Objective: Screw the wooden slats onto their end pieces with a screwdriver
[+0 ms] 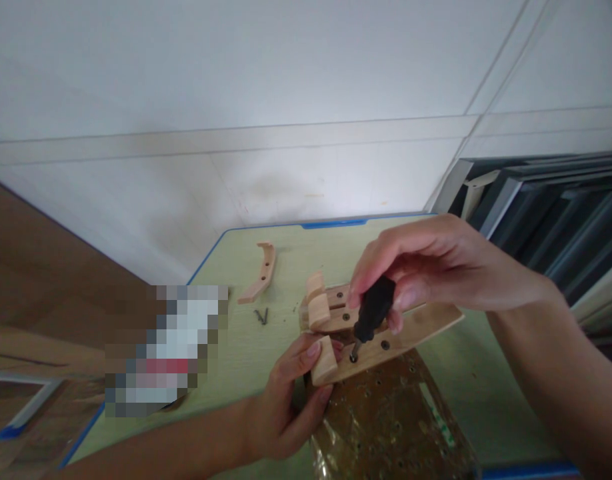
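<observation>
My right hand (406, 273) is closed around the black handle of a screwdriver (375, 310). The screwdriver tilts, its tip at a screw hole near the left end of a light wooden hook piece (411, 333). With thumb and fingers, my left hand (296, 387) grips the raised left end of that same piece. Another screw (385, 345) sits in it farther right. Just behind lie more wooden hook pieces (319, 310) with dark screws, partly hidden by my right hand. All rest on or beside a brown, tape-wrapped block (386, 413) marked with small holes.
On the pale green, blue-edged table (236, 347) lie a separate curved wooden hook (266, 273) and a few loose screws (261, 316). A blurred-out item (171, 353) is at the left. Dark panels (551, 200) lean at the right, and a white wall (286, 180) stands behind.
</observation>
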`<state>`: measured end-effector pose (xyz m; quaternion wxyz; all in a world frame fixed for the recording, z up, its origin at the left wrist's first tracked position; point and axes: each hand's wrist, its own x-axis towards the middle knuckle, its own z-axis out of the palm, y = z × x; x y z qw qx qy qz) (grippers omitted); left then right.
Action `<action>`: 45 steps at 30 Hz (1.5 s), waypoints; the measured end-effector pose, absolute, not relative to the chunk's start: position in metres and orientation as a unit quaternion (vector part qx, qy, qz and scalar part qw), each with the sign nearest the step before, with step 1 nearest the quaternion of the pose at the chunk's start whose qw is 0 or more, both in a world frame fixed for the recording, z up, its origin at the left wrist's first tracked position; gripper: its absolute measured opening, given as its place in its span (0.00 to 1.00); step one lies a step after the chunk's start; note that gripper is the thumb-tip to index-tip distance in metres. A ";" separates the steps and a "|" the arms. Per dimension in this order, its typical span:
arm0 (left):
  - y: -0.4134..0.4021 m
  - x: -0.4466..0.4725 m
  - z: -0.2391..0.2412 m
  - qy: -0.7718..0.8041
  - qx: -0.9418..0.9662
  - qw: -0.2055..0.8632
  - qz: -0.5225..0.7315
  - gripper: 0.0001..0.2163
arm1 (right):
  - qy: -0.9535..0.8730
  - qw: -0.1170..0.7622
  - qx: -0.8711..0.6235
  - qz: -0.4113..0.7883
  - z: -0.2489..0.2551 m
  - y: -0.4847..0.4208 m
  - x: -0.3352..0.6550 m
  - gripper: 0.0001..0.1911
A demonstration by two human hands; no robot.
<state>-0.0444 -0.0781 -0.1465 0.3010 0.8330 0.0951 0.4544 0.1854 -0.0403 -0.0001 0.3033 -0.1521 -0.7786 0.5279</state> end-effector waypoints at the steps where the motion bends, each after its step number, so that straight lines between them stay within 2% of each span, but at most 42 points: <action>1: -0.078 -0.044 -0.146 0.095 0.833 0.302 0.454 0.34 | -0.786 0.319 -0.152 0.507 -0.001 -0.040 0.184 0.06; 4: -0.079 -0.044 -0.144 0.093 0.833 0.301 0.454 0.34 | -0.807 0.387 -0.187 0.406 -0.006 -0.035 0.180 0.05; 7: -0.079 -0.044 -0.144 0.089 0.835 0.303 0.450 0.35 | -0.799 0.428 -0.271 0.323 -0.012 -0.030 0.174 0.11; 11: -0.078 -0.043 -0.144 0.091 0.832 0.306 0.454 0.35 | -0.776 0.435 -0.246 0.385 -0.014 -0.032 0.171 0.12; 18: -0.079 -0.044 -0.140 0.096 0.835 0.297 0.452 0.33 | -0.772 0.391 -0.210 0.454 -0.009 -0.048 0.167 0.14; 25: -0.081 -0.046 -0.143 0.098 0.837 0.310 0.441 0.36 | -0.755 0.390 -0.145 0.507 -0.011 -0.042 0.168 0.04; 31: -0.081 -0.046 -0.140 0.096 0.834 0.308 0.448 0.33 | -0.769 0.367 -0.104 0.513 -0.012 -0.039 0.175 0.09; 35: -0.081 -0.045 -0.139 0.095 0.836 0.300 0.449 0.32 | -0.790 0.354 -0.123 0.485 -0.006 -0.040 0.177 0.08; 45: -0.082 -0.045 -0.141 0.100 0.830 0.313 0.451 0.32 | -0.795 0.402 -0.175 0.420 -0.008 -0.038 0.179 0.02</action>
